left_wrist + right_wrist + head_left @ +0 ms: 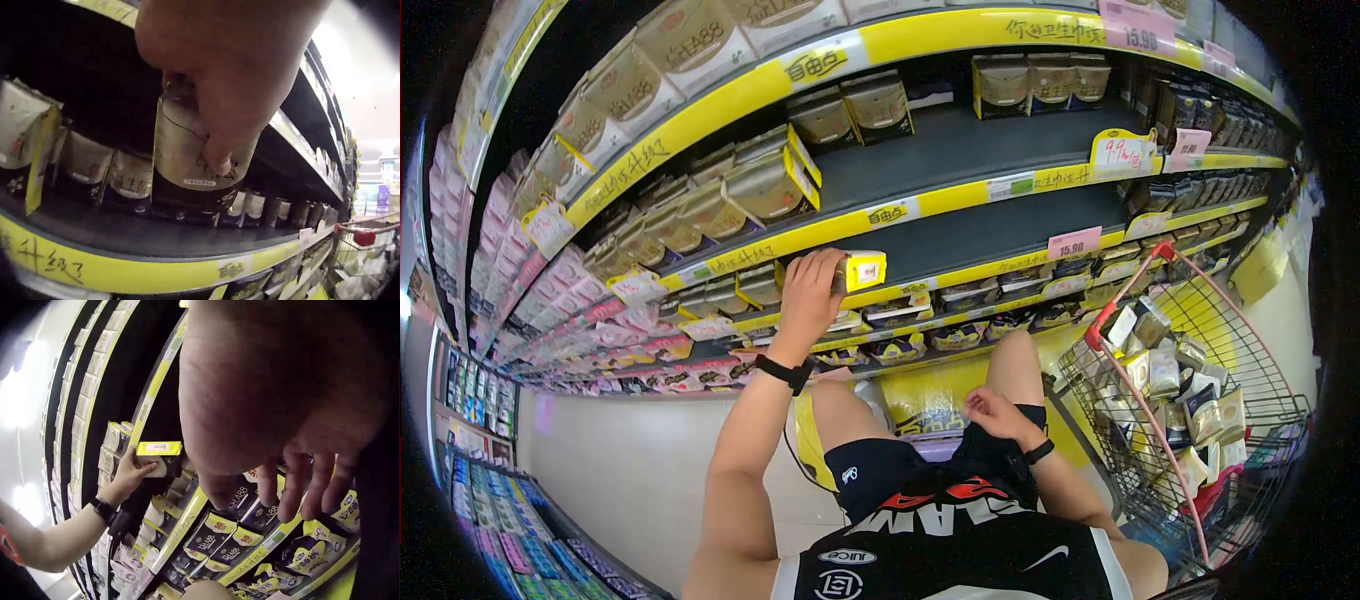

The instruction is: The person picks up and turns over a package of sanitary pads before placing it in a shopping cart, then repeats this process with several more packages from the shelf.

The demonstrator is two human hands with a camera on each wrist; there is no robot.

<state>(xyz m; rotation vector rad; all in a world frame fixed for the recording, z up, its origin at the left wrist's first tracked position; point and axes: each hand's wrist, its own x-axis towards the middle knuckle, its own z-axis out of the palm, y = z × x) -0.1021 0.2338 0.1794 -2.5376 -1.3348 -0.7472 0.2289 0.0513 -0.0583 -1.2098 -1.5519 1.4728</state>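
My left hand [808,300] grips a package [864,271] with a yellow end at the front of a shelf. In the left wrist view the fingers and thumb of the left hand [219,81] pinch the beige and dark package [197,156] from above, over a shelf with similar packages behind it. The right wrist view shows the same package [159,449] in the left hand [129,475]. Above my right thigh, my right hand [1006,415] holds nothing; its fingers [294,494] hang loosely curled in the right wrist view.
A wire shopping cart [1170,445] with a red handle stands at the right, holding several packages. Shelves with yellow edges [960,207] run across the front, stocked with rows of packages. Pink price cards [1075,244] hang from the edges. More shelves [510,530] stand at the lower left.
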